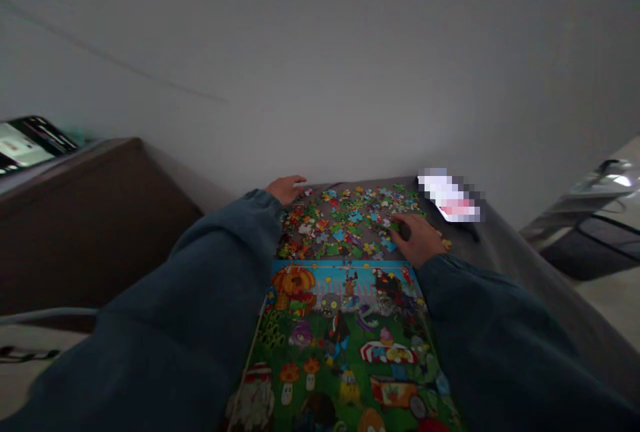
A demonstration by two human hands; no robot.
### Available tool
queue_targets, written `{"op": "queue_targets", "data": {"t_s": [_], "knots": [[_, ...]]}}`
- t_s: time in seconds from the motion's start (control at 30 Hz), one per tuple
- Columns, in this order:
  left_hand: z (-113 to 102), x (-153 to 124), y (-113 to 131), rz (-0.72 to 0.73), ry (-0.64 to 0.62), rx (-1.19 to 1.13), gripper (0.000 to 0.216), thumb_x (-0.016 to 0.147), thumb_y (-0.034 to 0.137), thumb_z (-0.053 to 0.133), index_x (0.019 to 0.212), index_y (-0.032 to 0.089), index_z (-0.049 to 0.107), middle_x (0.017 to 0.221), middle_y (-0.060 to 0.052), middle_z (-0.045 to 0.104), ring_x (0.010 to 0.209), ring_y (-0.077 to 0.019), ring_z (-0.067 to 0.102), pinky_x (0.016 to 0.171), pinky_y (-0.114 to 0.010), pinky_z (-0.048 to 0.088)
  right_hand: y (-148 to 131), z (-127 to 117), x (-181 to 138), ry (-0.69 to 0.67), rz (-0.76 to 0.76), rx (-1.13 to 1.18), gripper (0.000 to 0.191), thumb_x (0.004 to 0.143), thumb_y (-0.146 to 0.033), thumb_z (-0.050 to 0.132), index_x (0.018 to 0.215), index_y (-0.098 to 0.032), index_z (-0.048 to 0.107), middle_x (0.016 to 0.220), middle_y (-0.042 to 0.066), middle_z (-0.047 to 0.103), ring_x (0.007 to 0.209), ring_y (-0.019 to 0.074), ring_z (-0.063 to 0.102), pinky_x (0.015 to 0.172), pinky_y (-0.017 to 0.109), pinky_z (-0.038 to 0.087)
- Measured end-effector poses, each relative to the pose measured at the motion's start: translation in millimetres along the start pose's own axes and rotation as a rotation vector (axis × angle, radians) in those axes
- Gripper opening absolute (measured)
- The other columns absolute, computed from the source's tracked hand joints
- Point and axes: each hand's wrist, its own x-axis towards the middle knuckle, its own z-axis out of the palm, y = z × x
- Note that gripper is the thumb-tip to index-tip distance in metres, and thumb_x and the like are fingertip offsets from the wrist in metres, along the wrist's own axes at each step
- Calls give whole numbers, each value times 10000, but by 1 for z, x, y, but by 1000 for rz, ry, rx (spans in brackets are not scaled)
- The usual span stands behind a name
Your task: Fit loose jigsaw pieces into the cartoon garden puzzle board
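Small, multicoloured, interlocking jigsaw pieces (356, 217) lie scattered at frame centre. Left hand (285, 190), just left of centre: fingers part-extended; grip cannot be told. Right hand (420, 239), right of centre: fingers loosely curled; hold likewise unclear. Pieces probably light, stiff; best pinched by opposite edges.

1. The person's bare left hand (284, 190) is at the far left of scattered multicoloured jigsaw pieces (340, 235)
2. Their bare right hand (419, 237) bends at the right
3. A green-and-blue rectangular cartoon panel (350, 359) lies nearer
4. A bright-screened phone (444, 197) rests on grey cloth (505, 265)
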Motion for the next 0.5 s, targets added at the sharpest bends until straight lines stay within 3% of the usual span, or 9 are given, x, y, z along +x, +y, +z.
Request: {"op": "queue_targets", "data": {"t_s": [0.13, 0.23, 0.37, 0.5], "knots": [[21, 17, 10, 45, -83, 93, 419, 911, 308, 605, 1326, 334, 657, 1321, 21, 703, 1225, -221, 627, 1002, -267, 467, -2, 0, 0, -23, -52, 31, 303, 839, -210, 608, 1127, -176, 698, 1086, 141, 707, 1032, 290, 683, 938, 452, 565], [29, 24, 11, 53, -96, 137, 407, 902, 257, 626, 1303, 313, 673, 1319, -1, 696, 1240, -227, 614, 1028, -271, 453, -5, 1, 0, -55, -86, 34, 326, 862, -196, 578, 1167, -178, 692, 1119, 140, 690, 1029, 272, 680, 922, 417, 571], [28, 29, 8, 23, -88, 174, 417, 910, 279, 678, 1322, 232, 637, 1231, -69, 699, 1164, -255, 639, 1022, -363, 495, -9, 2, 2, -82, -95, 31, 334, 883, -198, 565, 1194, -177, 686, 1120, 134, 675, 1016, 255, 674, 895, 382, 572], [17, 24, 3, -11, -95, 190, 376, 967, 369, 650, 1289, 180, 606, 1281, -104, 633, 1096, -251, 647, 927, -468, 566, -12, 4, 4, -99, -114, 57, 324, 876, -169, 568, 1175, -193, 690, 1098, 122, 671, 1038, 253, 663, 912, 372, 564]]}}
